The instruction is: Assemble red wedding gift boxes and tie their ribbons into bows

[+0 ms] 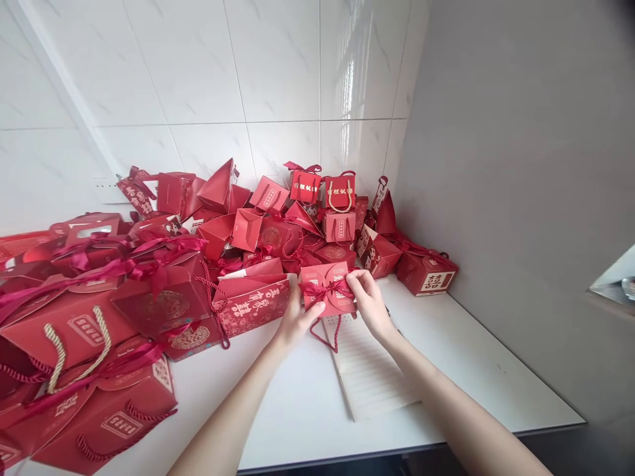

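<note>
Between my two hands is a small red gift box (317,305) with a dark red ribbon bow (331,289) tied across its top. My left hand (296,322) grips its left side, thumb on the front near the bow. At the right side, the fingers of my right hand (370,304) pinch the box's upper right edge by the ribbon. A twisted red cord handle (336,337) hangs below the box. Under it, a lined notebook (374,373) lies open on the white table (471,370).
Many red gift boxes with ribbons and cords are heaped along the back and left, among them a large box (94,330) with gold cord handles. Another box (427,271) stands by the grey wall (520,165) at right. Tiled wall (278,66) closes the back.
</note>
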Action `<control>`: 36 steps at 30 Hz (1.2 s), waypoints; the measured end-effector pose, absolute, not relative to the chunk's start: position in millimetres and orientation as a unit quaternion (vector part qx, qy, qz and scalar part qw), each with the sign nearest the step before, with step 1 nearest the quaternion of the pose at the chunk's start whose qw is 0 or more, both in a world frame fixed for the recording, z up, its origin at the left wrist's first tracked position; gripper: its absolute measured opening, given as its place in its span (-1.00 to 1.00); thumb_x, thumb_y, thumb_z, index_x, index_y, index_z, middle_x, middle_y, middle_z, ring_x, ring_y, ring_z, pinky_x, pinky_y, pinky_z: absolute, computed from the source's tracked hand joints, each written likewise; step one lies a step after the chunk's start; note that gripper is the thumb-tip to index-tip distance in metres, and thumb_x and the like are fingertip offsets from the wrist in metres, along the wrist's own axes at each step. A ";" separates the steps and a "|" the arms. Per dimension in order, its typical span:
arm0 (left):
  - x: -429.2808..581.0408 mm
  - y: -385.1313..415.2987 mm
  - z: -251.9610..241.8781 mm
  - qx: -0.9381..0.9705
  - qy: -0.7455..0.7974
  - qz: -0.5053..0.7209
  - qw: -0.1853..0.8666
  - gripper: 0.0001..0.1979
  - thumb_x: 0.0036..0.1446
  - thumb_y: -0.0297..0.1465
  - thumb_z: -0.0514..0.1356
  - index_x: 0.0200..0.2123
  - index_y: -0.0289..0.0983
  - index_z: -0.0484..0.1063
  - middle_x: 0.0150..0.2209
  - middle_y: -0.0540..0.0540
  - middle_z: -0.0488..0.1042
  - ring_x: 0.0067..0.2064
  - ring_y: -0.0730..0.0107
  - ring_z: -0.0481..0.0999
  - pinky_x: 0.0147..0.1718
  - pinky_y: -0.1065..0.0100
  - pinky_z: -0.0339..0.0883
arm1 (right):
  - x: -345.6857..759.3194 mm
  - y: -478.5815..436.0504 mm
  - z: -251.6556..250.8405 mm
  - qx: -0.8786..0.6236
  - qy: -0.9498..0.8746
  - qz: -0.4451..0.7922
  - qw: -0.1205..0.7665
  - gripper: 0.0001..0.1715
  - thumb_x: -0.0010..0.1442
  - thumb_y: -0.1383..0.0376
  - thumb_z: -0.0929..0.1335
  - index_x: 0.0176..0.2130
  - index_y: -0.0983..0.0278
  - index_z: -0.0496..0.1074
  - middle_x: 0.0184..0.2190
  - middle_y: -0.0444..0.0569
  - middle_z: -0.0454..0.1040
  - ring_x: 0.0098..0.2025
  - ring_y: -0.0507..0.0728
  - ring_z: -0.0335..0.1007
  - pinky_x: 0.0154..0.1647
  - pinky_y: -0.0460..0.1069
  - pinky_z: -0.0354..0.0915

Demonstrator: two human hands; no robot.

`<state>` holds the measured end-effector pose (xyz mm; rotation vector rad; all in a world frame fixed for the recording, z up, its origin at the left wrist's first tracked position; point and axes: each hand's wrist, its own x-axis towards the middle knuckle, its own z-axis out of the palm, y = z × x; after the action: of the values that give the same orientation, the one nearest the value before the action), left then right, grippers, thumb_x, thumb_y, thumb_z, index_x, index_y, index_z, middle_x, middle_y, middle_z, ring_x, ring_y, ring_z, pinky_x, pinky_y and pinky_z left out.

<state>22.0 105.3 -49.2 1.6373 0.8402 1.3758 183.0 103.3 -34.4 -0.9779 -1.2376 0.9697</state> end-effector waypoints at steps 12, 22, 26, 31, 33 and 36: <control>19.7 109.9 -53.5 0.626 0.357 0.506 0.474 -0.32 -0.06 -0.27 0.29 0.15 -0.25 0.18 0.16 -0.22 0.32 0.22 -0.01 0.27 0.22 0.06 0.09 | 201.6 116.3 -28.2 -0.391 -0.440 0.606 0.535 -0.57 -0.17 0.03 0.50 -0.52 0.27 0.34 -0.63 -0.21 0.23 -0.61 -0.05 0.12 -0.72 -0.15 0.08; 1.8 107.2 -41.4 0.632 0.387 0.421 0.522 -0.30 -0.08 -0.33 0.31 0.14 -0.21 0.14 0.15 -0.20 0.31 0.19 0.02 0.29 0.19 0.06 0.15 | 211.9 116.2 -23.5 -0.329 -0.458 0.665 0.490 -0.58 -0.25 0.17 0.58 -0.50 0.30 0.38 -0.52 -0.20 0.39 -0.47 -0.05 0.30 -0.39 -0.11 0.32; -1.4 110.1 -45.3 0.641 0.380 0.421 0.517 -0.30 -0.10 -0.33 0.34 0.13 -0.20 0.17 0.17 -0.19 0.30 0.20 0.01 0.28 0.19 0.06 0.16 | 213.7 117.2 -25.2 -0.309 -0.468 0.668 0.489 -0.60 -0.24 0.23 0.59 -0.47 0.29 0.39 -0.53 -0.22 0.40 -0.48 -0.05 0.31 -0.36 -0.09 0.29; -7.0 114.7 -49.3 0.634 0.361 0.409 0.548 -0.21 -0.13 -0.32 0.35 0.19 -0.16 0.12 0.20 -0.16 0.26 0.23 0.01 0.25 0.19 0.07 0.16 | 212.5 119.0 -26.9 -0.319 -0.436 0.669 0.511 -0.56 -0.28 0.22 0.60 -0.42 0.29 0.41 -0.48 -0.18 0.44 -0.44 -0.01 0.35 -0.34 -0.05 0.29; -7.9 116.2 -50.7 0.626 0.353 0.412 0.560 -0.18 -0.13 -0.33 0.35 0.21 -0.16 0.09 0.20 -0.18 0.26 0.24 0.01 0.24 0.19 0.07 0.16 | 211.4 119.4 -26.8 -0.320 -0.431 0.663 0.522 -0.55 -0.28 0.21 0.60 -0.42 0.28 0.41 -0.50 -0.19 0.43 -0.45 -0.01 0.34 -0.35 -0.05 0.29; -8.0 118.1 -53.1 0.624 0.346 0.417 0.563 -0.14 -0.13 -0.33 0.35 0.23 -0.18 0.05 0.21 -0.20 0.26 0.25 0.02 0.23 0.19 0.06 0.16 | 210.2 119.9 -26.2 -0.321 -0.424 0.655 0.537 -0.55 -0.29 0.21 0.60 -0.43 0.28 0.40 -0.53 -0.20 0.41 -0.47 -0.02 0.32 -0.36 -0.06 0.27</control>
<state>-8.0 118.1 -53.1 1.4694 0.8154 0.9812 210.2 119.9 -26.2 -0.7634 -1.0088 1.5586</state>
